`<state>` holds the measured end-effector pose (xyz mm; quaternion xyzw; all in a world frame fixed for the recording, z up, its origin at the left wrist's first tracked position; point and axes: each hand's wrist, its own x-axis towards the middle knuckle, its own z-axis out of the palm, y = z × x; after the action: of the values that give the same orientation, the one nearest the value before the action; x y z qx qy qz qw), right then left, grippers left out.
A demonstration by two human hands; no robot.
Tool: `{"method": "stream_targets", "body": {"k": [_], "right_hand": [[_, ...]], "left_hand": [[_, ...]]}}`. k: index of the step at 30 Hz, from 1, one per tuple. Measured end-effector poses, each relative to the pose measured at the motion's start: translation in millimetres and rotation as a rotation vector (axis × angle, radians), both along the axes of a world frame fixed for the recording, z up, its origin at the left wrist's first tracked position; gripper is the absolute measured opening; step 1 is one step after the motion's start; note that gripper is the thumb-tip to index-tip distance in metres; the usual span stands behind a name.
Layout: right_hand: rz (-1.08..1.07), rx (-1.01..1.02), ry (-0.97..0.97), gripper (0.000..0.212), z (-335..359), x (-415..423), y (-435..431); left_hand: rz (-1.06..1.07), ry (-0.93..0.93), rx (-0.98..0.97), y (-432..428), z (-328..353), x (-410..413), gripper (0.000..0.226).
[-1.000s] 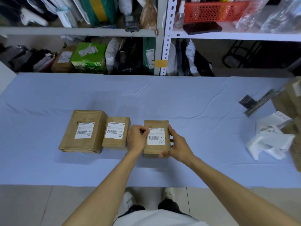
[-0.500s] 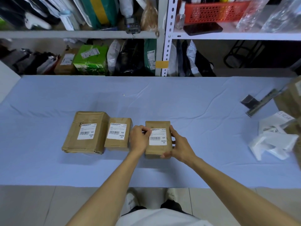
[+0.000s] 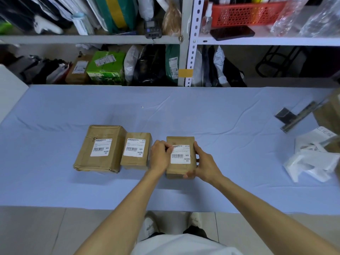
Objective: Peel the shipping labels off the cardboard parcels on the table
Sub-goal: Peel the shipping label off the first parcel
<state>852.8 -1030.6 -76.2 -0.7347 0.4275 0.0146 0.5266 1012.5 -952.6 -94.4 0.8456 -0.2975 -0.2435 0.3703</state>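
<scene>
Both my hands are on the smallest brown cardboard parcel [image 3: 179,171]. My right hand [image 3: 206,165] grips its right edge and near corner. My left hand [image 3: 159,157] pinches at the top left corner of its white shipping label [image 3: 180,157]; I cannot tell whether that corner has lifted. Everything lies on the long table under pale blue cloth [image 3: 230,129]. The largest brown parcel [image 3: 117,152] sits leftmost, the middle brown parcel [image 3: 134,163] just beside it, and the held one a little apart to their right. The other two parcels also carry labels.

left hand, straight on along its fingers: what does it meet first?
The shipping label on the rightmost parcel: the left hand points right, its fingers curled at the label's top-left corner, apparently pinching it. Past it, the right hand grips the parcel's far edge.
</scene>
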Motion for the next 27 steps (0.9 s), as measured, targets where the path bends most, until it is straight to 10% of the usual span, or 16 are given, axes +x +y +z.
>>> {"method": "stream_targets", "body": {"k": [27], "right_hand": [[0.028, -0.011, 0.024, 0.137, 1.6, 2.9, -1.0]], "left_hand": [[0.003, 0.098, -0.208, 8.2, 6.0, -5.4, 0.015]]}}
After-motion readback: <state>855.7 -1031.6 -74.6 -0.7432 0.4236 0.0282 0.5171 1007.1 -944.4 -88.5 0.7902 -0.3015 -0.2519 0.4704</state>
